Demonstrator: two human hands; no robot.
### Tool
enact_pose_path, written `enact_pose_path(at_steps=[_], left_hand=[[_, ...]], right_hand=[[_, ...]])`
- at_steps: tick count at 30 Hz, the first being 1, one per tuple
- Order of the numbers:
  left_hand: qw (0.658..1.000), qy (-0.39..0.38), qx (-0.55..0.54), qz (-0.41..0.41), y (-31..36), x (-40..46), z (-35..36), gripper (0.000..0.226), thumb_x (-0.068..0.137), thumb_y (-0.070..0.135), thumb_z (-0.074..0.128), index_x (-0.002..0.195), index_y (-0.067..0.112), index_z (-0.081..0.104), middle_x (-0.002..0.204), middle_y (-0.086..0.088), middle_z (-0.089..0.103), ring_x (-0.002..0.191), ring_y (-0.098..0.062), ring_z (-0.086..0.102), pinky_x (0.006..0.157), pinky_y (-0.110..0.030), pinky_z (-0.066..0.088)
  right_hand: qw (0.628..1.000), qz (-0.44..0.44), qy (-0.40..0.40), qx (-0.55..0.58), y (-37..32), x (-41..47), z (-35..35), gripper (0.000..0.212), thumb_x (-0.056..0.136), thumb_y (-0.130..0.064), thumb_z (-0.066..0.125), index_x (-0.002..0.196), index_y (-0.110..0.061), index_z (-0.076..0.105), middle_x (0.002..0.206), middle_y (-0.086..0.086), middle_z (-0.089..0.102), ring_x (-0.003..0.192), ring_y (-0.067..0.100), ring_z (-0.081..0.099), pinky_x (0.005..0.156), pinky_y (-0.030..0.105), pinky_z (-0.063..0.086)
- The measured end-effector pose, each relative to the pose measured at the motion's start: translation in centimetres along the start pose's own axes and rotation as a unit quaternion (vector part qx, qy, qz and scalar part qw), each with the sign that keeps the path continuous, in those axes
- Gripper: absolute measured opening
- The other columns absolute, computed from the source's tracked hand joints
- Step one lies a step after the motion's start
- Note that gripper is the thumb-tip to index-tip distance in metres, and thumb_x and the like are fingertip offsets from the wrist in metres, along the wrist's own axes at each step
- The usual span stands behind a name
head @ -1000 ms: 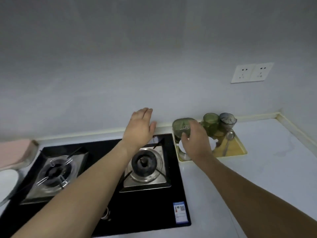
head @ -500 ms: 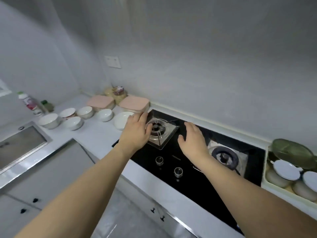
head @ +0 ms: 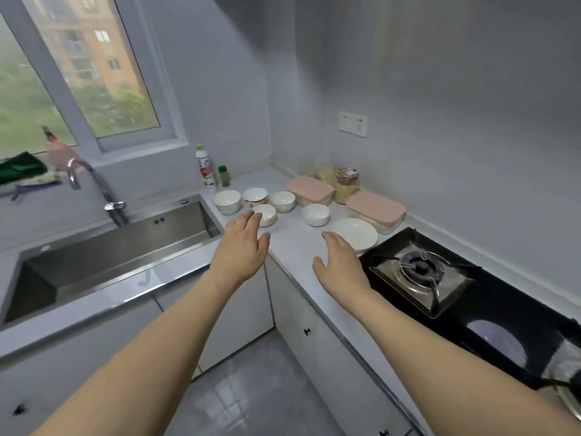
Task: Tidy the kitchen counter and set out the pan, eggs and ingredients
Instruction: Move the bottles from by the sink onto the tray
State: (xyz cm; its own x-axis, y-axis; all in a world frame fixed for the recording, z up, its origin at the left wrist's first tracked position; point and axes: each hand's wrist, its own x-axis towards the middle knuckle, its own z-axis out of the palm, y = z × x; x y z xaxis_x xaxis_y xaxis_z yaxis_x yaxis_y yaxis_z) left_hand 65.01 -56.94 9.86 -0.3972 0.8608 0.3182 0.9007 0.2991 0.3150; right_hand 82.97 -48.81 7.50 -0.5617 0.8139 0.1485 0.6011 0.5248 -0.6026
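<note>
Item: 5 bowls, just ahead of my left hand, the nearer; right hand beside the plate. Both hands empty, fingers relaxed.

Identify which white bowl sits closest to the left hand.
The small bowl just beyond the left hand, partly hidden by its fingers. The other four bowls stand farther back or to the right.

Home kitchen — steel sink, gas hob, bowls on counter.
</note>
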Motion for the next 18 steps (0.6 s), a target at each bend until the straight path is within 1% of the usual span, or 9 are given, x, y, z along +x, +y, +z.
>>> enact_pose_path(at_steps=[1,2,4,7,9,12,18], left_hand=[[1.0,0.001,0.0,-0.012,-2.8,0.4,-0.9,0.051,0.1,0.029,0.042,0.145,0.005,0.036,0.151,-0.014,0.035,0.136,-0.033,0.031,0.114,-0.038,0.021],[1.0,0.003,0.0,-0.014,-3.5,0.6,-1.1,0.051,0.1,0.029,0.042,0.145,0.005,0.037,0.15,-0.014,0.036,0.136,-0.032,0.031,0.114,-0.038,0.021],[1.0,0.001,-0.002,-0.03,-7.4,1.1,-2.1,0.051,0.099,0.029,0.041,0.144,0.005,0.038,0.15,-0.014,0.036,0.136,-0.032,0.031,0.114,-0.038,0.022],[0.999,0.007,-0.015,-0.045,-11.9,2.0,-3.2,0.048,0.099,0.023,0.044,0.142,0.002,0.04,0.148,-0.015,0.038,0.136,-0.031,0.032,0.114,-0.036,0.02],[0.998,0.01,-0.022,-0.055,-13.8,2.7,-3.7,0.046,0.099,0.02,0.045,0.14,0.0,0.041,0.147,-0.016,0.038,0.138,-0.03,0.03,0.114,-0.033,0.018],[0.997,0.016,-0.038,-0.066,-16.4,4.1,-3.8,0.042,0.098,0.016,0.047,0.137,0.0,0.044,0.145,-0.016,0.04,0.136,-0.03,0.032,0.112,-0.031,0.02],[0.992,0.014,-0.067,-0.108,-21.8,9.5,-1.9,0.043,0.099,0.019,0.046,0.138,0.002,0.043,0.145,-0.014,0.04,0.135,-0.029,0.034,0.112,-0.032,0.021]], right_hand=[[1.0,-0.005,-0.008,0.005,-2.0,1.3,1.8,0.057,0.096,-0.021,0.046,0.148,-0.008,0.026,0.154,0.006,0.028,0.141,0.019,0.024,0.116,0.028,0.018],[1.0,-0.007,-0.009,0.004,-2.6,1.7,2.1,0.057,0.096,-0.021,0.046,0.148,-0.008,0.027,0.153,0.005,0.028,0.141,0.019,0.024,0.116,0.028,0.018],[1.0,-0.02,-0.013,0.004,-5.4,3.5,4.5,0.055,0.096,-0.021,0.047,0.147,-0.009,0.029,0.152,0.005,0.03,0.14,0.019,0.026,0.115,0.027,0.019],[0.999,-0.028,-0.028,0.001,-8.6,5.8,7.0,0.054,0.095,-0.02,0.047,0.145,-0.01,0.032,0.15,0.005,0.033,0.138,0.02,0.028,0.112,0.027,0.021],[0.999,-0.033,-0.032,-0.008,-10.0,7.3,8.0,0.052,0.094,-0.018,0.047,0.144,-0.009,0.034,0.147,0.006,0.037,0.135,0.021,0.032,0.109,0.026,0.023],[0.999,-0.04,-0.032,-0.003,-11.5,9.9,9.6,0.051,0.094,-0.017,0.048,0.142,-0.009,0.036,0.145,0.006,0.04,0.134,0.022,0.034,0.108,0.026,0.026],[0.997,-0.038,-0.066,0.006,-13.1,17.4,13.2,0.056,0.093,-0.02,0.049,0.146,-0.011,0.032,0.151,0.004,0.033,0.138,0.02,0.029,0.112,0.03,0.024]])
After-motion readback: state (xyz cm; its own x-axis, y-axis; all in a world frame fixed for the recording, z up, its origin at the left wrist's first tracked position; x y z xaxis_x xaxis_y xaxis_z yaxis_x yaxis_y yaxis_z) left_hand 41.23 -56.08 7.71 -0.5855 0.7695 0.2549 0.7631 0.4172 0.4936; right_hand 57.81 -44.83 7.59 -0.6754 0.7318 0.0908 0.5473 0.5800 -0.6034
